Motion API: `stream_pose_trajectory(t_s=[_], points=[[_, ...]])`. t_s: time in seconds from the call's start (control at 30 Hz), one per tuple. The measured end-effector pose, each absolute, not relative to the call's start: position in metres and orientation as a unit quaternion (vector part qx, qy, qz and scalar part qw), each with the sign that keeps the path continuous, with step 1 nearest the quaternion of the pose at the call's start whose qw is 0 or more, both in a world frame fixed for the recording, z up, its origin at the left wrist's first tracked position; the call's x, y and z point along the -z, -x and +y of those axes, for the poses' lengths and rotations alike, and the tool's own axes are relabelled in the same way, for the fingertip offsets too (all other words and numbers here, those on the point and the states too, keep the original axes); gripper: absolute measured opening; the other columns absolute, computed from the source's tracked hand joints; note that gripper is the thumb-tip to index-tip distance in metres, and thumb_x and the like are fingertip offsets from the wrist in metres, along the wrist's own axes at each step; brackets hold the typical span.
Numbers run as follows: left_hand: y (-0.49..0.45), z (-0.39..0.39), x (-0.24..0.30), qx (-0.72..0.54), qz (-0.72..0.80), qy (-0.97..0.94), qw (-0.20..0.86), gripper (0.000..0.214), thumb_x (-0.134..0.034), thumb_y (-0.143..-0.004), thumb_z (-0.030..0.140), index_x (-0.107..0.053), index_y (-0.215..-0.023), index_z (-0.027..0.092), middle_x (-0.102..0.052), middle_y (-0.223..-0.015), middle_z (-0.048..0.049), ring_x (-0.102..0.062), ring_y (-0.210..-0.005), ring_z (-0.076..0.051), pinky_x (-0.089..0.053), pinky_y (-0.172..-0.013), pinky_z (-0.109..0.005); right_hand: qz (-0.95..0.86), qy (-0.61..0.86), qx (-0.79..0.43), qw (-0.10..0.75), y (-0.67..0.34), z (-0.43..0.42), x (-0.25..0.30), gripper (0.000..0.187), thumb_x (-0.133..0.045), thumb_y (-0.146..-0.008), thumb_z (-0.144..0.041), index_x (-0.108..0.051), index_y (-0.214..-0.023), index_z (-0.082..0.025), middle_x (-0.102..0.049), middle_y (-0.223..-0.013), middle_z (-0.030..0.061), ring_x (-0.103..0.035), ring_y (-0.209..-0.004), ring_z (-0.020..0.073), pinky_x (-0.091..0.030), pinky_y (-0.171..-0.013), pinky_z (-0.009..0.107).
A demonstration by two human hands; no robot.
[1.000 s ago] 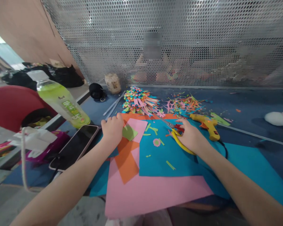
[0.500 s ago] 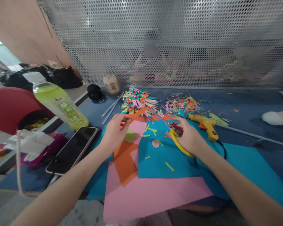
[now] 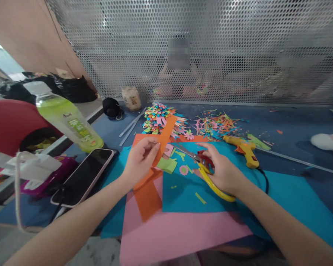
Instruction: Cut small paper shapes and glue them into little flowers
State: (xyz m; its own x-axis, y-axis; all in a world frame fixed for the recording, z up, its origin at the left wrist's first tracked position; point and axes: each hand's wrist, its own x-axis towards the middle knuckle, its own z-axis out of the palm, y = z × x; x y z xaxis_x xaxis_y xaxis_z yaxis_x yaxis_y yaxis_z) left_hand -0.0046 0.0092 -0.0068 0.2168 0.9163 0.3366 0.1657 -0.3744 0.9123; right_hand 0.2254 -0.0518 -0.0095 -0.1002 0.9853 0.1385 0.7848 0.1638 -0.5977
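My left hand (image 3: 140,159) pinches an orange paper sheet (image 3: 148,188) and lifts its far strip off the table. My right hand (image 3: 223,170) grips the yellow-and-red handles of a pair of scissors (image 3: 202,166), whose blades point left toward the orange paper. Under them lie a teal sheet (image 3: 238,195) and a pink sheet (image 3: 177,229). A small green paper piece (image 3: 168,164) and a little pink paper flower (image 3: 184,170) rest between my hands.
A yellow glue gun (image 3: 245,149) lies right of the scissors. Behind are a heap of coloured paper strips (image 3: 162,118) and scraps (image 3: 216,123). A phone (image 3: 84,176) and a green drink bottle (image 3: 65,118) sit at left. A perforated metal screen (image 3: 211,48) closes the back.
My left hand has lifted the orange paper strip up off the pink sheet. My right hand has closed on the scissors and drawn them nearer. The green piece has slid right.
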Motion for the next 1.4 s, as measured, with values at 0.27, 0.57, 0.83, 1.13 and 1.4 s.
stream_pose_trajectory(t_s=[0.27,0.57,0.83,1.13,1.4], points=[[0.005,0.013,0.006,-0.564,0.326,-0.559,0.514,0.024,-0.059,-0.079,0.029,-0.048,-0.099,0.019,-0.069,-0.091,-0.0044,-0.068,-0.083,-0.018,-0.054,-0.078,-0.036,-0.701,0.620,-0.206,0.285,-0.224,-0.052,0.011,0.063,-0.061,-0.075,-0.038,-0.034,-0.129,-0.023,-0.063,-0.110,0.0095,-0.062,-0.097,0.0240,-0.052,-0.071,0.029],[0.001,0.008,0.008,-0.429,0.359,-0.549,0.620,0.026,-0.060,-0.078,0.032,-0.042,-0.093,0.021,-0.066,-0.071,0.0024,-0.065,-0.054,-0.013,-0.051,-0.049,-0.022,-0.691,0.585,-0.264,0.333,-0.217,-0.054,0.009,0.057,-0.063,-0.073,-0.033,-0.038,-0.123,-0.023,-0.065,-0.097,0.0049,-0.063,-0.089,0.0193,-0.050,-0.078,0.029],[-0.010,-0.009,0.016,-0.271,0.298,-0.589,0.701,0.025,-0.059,-0.079,0.036,-0.044,-0.089,0.020,-0.063,-0.064,0.0026,-0.066,-0.056,-0.016,-0.054,-0.058,-0.029,-0.652,0.520,-0.325,0.446,-0.209,-0.054,0.011,0.057,-0.066,-0.071,-0.027,-0.036,-0.119,-0.023,-0.062,-0.080,0.0001,-0.064,-0.075,0.0167,-0.051,-0.070,0.029],[0.000,0.002,0.012,-0.502,0.389,-0.587,0.502,0.018,-0.062,-0.076,0.034,-0.056,-0.083,0.018,-0.058,-0.068,0.0025,-0.056,-0.056,-0.008,-0.046,-0.052,-0.018,-0.652,0.581,-0.274,0.402,-0.221,-0.052,0.011,0.066,-0.068,-0.069,-0.028,-0.034,-0.126,-0.025,-0.061,-0.093,0.0048,-0.062,-0.084,0.0197,-0.049,-0.074,0.032],[0.002,0.007,0.016,-0.516,0.419,-0.607,0.436,0.020,-0.061,-0.077,0.036,-0.060,-0.085,0.017,-0.056,-0.067,0.0018,-0.053,-0.058,-0.007,-0.043,-0.054,-0.018,-0.671,0.596,-0.262,0.355,-0.222,-0.052,0.016,0.065,-0.065,-0.072,-0.035,-0.031,-0.128,-0.026,-0.061,-0.097,0.0055,-0.063,-0.084,0.0206,-0.051,-0.072,0.033]])
